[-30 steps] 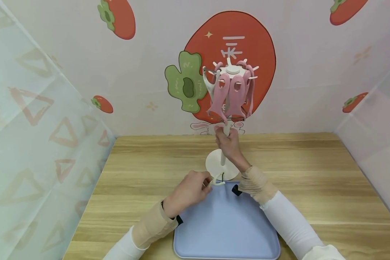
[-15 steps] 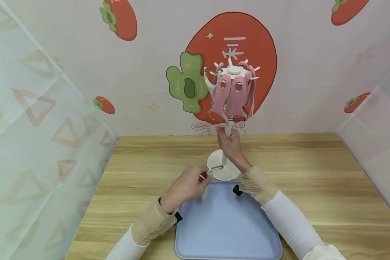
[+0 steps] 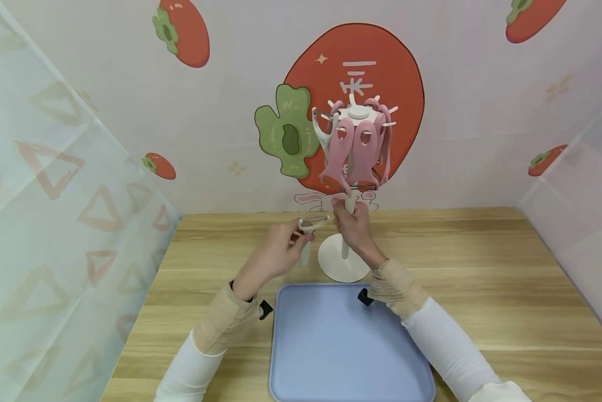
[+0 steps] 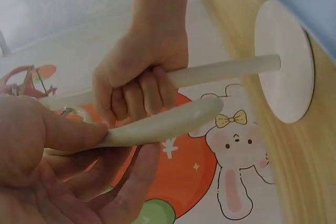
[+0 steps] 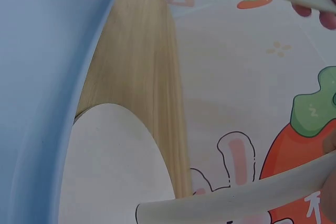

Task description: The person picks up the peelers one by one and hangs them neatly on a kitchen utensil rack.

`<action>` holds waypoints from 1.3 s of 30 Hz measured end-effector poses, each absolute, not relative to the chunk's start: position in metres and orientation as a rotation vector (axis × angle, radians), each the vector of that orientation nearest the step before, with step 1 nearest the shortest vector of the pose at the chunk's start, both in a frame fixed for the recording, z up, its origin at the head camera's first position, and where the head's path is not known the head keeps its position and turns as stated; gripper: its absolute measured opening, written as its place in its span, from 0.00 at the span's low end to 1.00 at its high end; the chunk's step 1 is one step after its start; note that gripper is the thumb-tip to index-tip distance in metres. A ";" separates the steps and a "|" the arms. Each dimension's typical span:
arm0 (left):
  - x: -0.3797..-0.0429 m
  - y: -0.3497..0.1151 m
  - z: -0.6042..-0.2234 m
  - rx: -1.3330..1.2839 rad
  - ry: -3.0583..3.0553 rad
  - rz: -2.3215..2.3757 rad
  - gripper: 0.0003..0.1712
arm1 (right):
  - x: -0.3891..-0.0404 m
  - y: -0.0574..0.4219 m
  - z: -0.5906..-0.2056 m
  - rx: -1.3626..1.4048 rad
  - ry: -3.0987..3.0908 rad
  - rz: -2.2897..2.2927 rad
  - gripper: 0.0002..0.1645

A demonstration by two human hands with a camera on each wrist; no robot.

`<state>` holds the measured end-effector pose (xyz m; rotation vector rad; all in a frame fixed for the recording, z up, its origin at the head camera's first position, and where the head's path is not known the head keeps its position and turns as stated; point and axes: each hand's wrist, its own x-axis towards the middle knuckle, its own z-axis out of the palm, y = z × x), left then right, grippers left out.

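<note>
My left hand [image 3: 275, 251] pinches a white Y-shaped vegetable peeler [image 3: 306, 255] between thumb and fingers, its blade end upward and its handle pointing down. In the left wrist view that peeler's smooth handle [image 4: 173, 121] lies close to the pole. The fist of my right hand [image 3: 353, 226] is wrapped round the pole of a white rotating stand [image 3: 345, 268], which stands upright on its round base. Several pink peelers [image 3: 363, 151] hang from the stand's hooks, and one white peeler [image 3: 322, 134] hangs at its left side.
A light blue tray [image 3: 351, 340] lies on the wooden table [image 3: 481, 290] in front of the stand's base. Behind the table rises a wall sheet [image 3: 461, 167] with cartoon prints; another patterned sheet [image 3: 70, 223] borders the left side.
My left hand has lifted the white peeler from above the tray's far edge, up and forward to the left of the pole, turning its blade end upward. The right hand keeps its grip.
</note>
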<state>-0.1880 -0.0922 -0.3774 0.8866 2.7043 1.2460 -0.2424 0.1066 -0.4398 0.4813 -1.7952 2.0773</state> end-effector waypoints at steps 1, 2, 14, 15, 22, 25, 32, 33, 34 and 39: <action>-0.192 -0.093 -0.376 0.885 2.703 1.261 0.11 | -0.242 0.107 -0.440 0.483 -1.798 2.075 0.32; -0.195 -0.093 -0.374 0.879 2.700 1.274 0.12 | -0.242 0.107 -0.440 0.488 -1.799 2.072 0.32; -0.225 -0.089 -0.346 0.931 2.750 1.451 0.16 | -0.244 0.105 -0.440 0.505 -1.801 2.096 0.28; -0.227 -0.088 -0.344 0.925 2.754 1.476 0.15 | -0.244 0.105 -0.440 0.505 -1.798 2.104 0.28; -0.237 -0.084 -0.336 0.916 2.781 1.547 0.17 | -0.243 0.107 -0.440 0.520 -1.794 2.104 0.31; -0.243 -0.082 -0.332 0.927 2.807 1.556 0.17 | -0.243 0.108 -0.440 0.530 -1.802 2.091 0.32; -0.263 -0.074 -0.320 0.955 2.851 1.655 0.15 | -0.243 0.108 -0.441 0.525 -1.797 2.099 0.33; -0.266 -0.073 -0.318 0.967 2.848 1.688 0.16 | -0.243 0.108 -0.441 0.523 -1.799 2.100 0.32; -0.269 -0.071 -0.315 0.981 2.841 1.726 0.16 | -0.243 0.108 -0.441 0.523 -1.801 2.092 0.32; -0.285 -0.063 -0.307 1.052 2.806 1.871 0.16 | -0.244 0.108 -0.441 0.516 -1.816 2.068 0.33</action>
